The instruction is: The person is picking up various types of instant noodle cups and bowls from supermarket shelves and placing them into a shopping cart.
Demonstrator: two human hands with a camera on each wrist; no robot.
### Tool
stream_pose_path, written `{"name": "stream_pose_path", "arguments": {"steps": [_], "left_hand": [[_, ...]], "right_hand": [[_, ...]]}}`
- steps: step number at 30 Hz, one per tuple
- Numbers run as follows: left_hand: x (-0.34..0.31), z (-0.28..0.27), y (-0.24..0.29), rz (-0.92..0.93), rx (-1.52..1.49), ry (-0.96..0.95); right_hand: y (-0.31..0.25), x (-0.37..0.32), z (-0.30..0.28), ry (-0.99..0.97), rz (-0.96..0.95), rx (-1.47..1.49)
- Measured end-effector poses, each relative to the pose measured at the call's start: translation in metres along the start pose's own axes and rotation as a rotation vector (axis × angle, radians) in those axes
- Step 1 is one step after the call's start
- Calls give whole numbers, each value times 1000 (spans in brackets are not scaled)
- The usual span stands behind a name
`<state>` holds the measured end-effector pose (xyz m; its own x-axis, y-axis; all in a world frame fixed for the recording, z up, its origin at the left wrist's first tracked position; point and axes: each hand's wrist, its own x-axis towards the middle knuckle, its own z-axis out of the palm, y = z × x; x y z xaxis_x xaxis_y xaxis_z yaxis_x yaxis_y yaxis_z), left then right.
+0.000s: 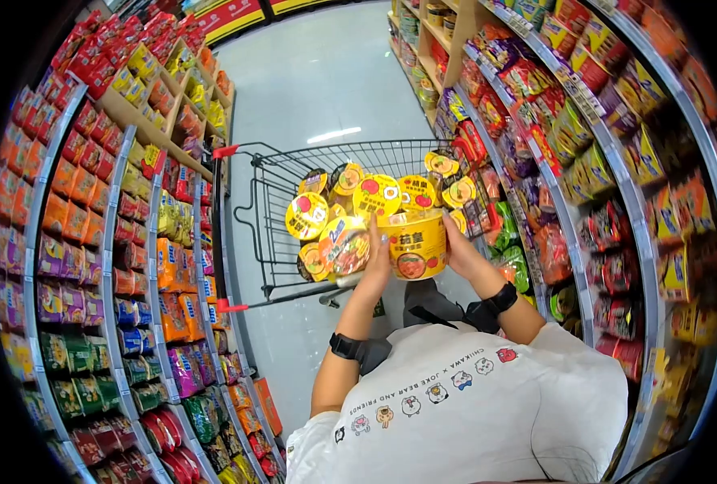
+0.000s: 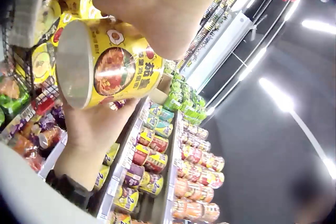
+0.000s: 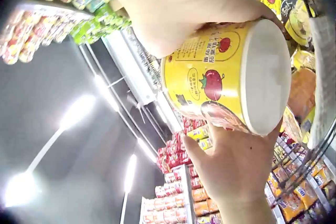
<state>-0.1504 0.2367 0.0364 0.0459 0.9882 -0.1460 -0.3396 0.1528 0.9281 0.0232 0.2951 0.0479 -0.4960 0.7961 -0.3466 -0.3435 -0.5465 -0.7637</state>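
Observation:
A large yellow noodle tub (image 1: pixel 411 248) is held between both hands, over the near side of a black wire cart (image 1: pixel 265 262). The left hand (image 1: pixel 379 256) grips its left side and the right hand (image 1: pixel 460 248) its right side. Several yellow cups and tubs (image 1: pixel 306 214) lie piled in the cart. In the left wrist view the tub (image 2: pixel 123 69) shows its noodle picture and pale flat base, with the left hand (image 2: pixel 157 11) close to the camera. The right wrist view shows a tomato print on the tub (image 3: pixel 212 85), the right hand (image 3: pixel 178 3) against it.
Shelves of packaged noodles (image 1: pixel 76 242) line the left side, with more shelves (image 1: pixel 584 137) on the right. The grey aisle floor (image 1: pixel 318 81) stretches beyond the cart. Red-capped corners (image 1: pixel 226 152) mark the ends of the cart's handle.

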Motion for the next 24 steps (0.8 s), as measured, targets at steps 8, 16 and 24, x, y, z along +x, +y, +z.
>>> {"name": "stream_pose_path", "arguments": {"steps": [8, 16, 24], "left_hand": [[136, 41, -33, -274, 26, 57], [195, 63, -41, -380, -226, 318], [217, 40, -72, -359, -385, 415]], "right_hand": [[-78, 107, -111, 3, 79, 106], [-80, 170, -152, 96, 109, 107], [-35, 207, -174, 168, 101, -100]]}}
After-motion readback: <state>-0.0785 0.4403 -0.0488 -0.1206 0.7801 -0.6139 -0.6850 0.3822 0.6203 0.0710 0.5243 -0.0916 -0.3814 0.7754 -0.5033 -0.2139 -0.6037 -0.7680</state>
